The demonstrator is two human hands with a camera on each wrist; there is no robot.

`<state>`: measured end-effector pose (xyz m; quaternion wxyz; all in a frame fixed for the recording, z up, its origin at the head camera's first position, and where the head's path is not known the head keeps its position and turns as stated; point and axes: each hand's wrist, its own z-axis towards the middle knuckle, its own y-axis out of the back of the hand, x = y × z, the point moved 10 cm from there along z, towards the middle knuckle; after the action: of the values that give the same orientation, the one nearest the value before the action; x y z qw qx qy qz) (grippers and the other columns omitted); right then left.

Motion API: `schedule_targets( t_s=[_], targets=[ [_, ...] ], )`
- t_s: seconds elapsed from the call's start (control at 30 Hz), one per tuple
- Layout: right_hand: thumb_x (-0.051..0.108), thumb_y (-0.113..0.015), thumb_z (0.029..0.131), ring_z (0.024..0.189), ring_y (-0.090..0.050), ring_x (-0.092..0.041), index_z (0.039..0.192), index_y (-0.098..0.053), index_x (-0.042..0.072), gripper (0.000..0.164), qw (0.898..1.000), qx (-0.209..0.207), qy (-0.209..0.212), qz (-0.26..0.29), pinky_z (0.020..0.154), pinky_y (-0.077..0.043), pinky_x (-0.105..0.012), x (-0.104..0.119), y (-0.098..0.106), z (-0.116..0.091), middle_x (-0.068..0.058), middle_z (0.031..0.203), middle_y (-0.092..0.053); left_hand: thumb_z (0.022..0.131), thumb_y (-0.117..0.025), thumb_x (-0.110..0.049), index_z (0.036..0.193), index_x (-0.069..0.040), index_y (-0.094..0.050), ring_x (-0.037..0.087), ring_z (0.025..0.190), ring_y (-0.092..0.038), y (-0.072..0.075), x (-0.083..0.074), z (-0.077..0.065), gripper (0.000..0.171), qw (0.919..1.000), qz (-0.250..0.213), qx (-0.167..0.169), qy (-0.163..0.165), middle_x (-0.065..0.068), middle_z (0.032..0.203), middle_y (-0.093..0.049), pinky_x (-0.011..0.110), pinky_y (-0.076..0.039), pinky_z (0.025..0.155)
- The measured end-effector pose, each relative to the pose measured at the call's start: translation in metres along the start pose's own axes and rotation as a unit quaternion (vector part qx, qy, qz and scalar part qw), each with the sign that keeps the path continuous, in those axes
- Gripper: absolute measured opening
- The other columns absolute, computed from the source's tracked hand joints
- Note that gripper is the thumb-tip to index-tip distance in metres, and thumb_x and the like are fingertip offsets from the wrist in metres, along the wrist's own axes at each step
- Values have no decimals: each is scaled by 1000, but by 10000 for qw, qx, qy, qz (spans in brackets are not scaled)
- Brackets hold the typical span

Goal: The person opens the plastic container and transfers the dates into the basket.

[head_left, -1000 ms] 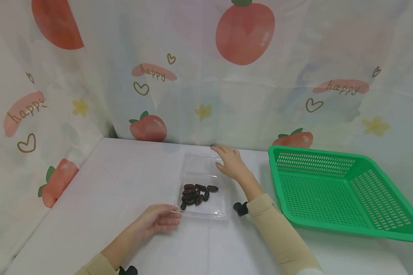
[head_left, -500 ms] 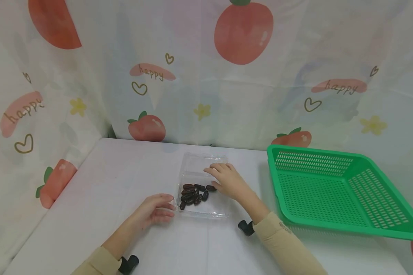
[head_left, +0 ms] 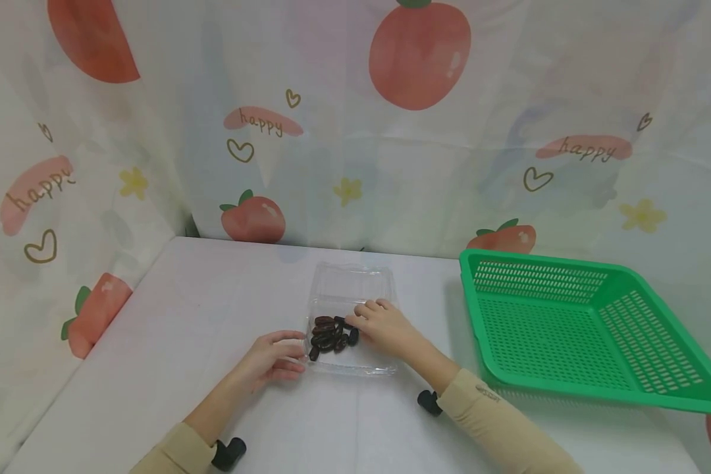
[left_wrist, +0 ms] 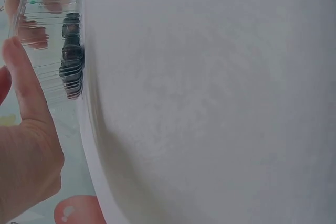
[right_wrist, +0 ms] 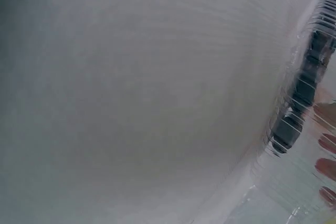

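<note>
A clear plastic clamshell box (head_left: 355,372) rests on the table with its lid (head_left: 354,282) folded back. Several dark brown dates (head_left: 328,337) lie in a loose pile in the left half of its tray, and through the wall the left wrist view shows the same dates (left_wrist: 72,56). My left hand (head_left: 269,361) is at the box's left side, fingers loosely extended toward its wall. My right hand (head_left: 388,330) reaches over the tray, slightly bent fingers at the right edge of the dates; its palm side and the date under it are hidden.
A large green perforated basket (head_left: 545,342) stands to the right of the box. The white-covered table (head_left: 231,289) meets a printed curtain (head_left: 415,178) at the back and left. Black wrist devices (head_left: 230,454) sit at both sleeves.
My right hand has come down from beside the lid, moving nearer and lower to the dates, covering the rightmost one. My left hand has shifted only slightly beside the box.
</note>
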<state>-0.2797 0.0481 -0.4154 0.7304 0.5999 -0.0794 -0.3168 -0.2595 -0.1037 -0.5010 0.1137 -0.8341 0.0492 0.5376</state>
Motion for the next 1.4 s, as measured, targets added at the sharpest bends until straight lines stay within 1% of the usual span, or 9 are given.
schedule_targets(
  t_s=[0.2, 0.4, 0.6, 0.83, 1.0, 1.2, 1.4],
  targets=[
    [21, -70, 78, 89, -54, -17, 106, -61, 22, 29, 9994, 217, 27, -264, 78, -45, -33, 4, -7, 2, 2, 93, -56, 83, -64, -10, 129, 1, -45, 17, 65, -66, -1, -1, -2, 51, 10000, -97, 1, 16, 9, 83, -68, 29, -56, 62],
    [22, -68, 80, 89, -55, -17, 103, -62, 23, 23, 9983, 396, -4, -432, 76, -44, -32, 5, -12, 3, 2, 91, -55, 83, -64, -10, 129, 1, -45, 17, 65, -67, 0, 0, -2, 51, 9999, -100, 44, 35, 9, 82, -68, 28, -56, 62],
    [24, -67, 82, 88, -55, -16, 99, -64, 25, 18, 9979, 475, -1, -446, 77, -45, -33, 6, -17, 4, 2, 92, -55, 84, -64, -11, 129, 0, -44, 17, 68, -67, -1, 1, -3, 51, 10000, -36, 28, 38, 9, 83, -68, 29, -56, 63],
    [26, -68, 80, 87, -53, -14, 96, -65, 27, 16, 9953, 777, 6, -574, 76, -42, -30, 7, -22, 4, 3, 95, -55, 85, -63, -11, 131, 0, -43, 17, 68, -67, -2, 0, -5, 51, 10000, -40, 66, 34, 9, 83, -68, 28, -56, 63],
    [27, -69, 79, 87, -53, -14, 95, -66, 25, 15, 9948, 817, -36, -613, 75, -42, -29, 7, -23, 4, 3, 94, -55, 85, -63, -11, 130, 0, -43, 17, 68, -67, -3, 0, -5, 51, 10000, -27, 56, 36, 9, 82, -68, 28, -56, 63],
    [25, -69, 79, 88, -53, -15, 94, -66, 23, 16, 9950, 870, -94, -481, 78, -43, -31, 6, -24, 4, 2, 93, -54, 85, -63, -11, 130, 0, -43, 17, 69, -67, -3, 1, -4, 51, 10000, -41, 47, 50, 9, 83, -68, 30, -56, 64],
    [24, -69, 79, 84, -52, -15, 92, -65, 21, 14, 9954, 812, -54, -514, 75, -43, -30, 6, -24, 4, 3, 88, -52, 85, -63, -12, 130, -1, -44, 18, 69, -67, -3, 0, -5, 50, 10000, -35, 28, 66, 8, 83, -68, 30, -56, 64]
  ],
)
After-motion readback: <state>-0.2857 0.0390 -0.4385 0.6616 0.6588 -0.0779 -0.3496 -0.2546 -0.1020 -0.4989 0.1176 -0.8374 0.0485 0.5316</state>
